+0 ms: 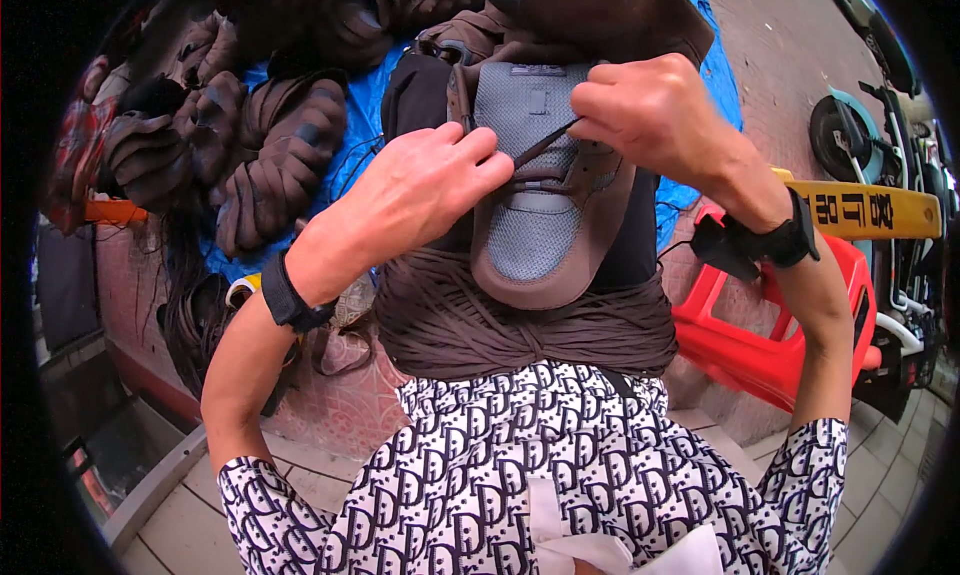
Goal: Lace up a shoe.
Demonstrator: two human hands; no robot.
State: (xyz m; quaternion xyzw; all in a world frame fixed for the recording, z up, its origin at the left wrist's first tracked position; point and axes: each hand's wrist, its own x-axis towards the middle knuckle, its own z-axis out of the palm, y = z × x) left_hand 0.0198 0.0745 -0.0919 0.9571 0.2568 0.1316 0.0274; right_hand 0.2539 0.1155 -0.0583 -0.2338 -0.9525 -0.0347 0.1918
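A flat brown shoe upper with a grey mesh toe point(533, 240) and tongue lies in front of me, toe toward me, on dark cloth. Across its eyelet rows a dark shoelace point(545, 143) runs taut between my hands. My left hand point(440, 180) is closed, pinching the lace at the left eyelet edge. At the right edge, higher up, my right hand point(655, 115) pinches the lace's other stretch between thumb and fingers. Under the toe, a thick bundle of brown laces point(520, 325) drapes over my lap.
Stacked brown shoe uppers point(285, 150) lie left on a blue tarp point(352, 140). A large brown curved piece point(620, 15) is beyond my hands. Right are a red plastic stool point(825, 345), a yellow board point(870, 210) and parked two-wheelers point(845, 140).
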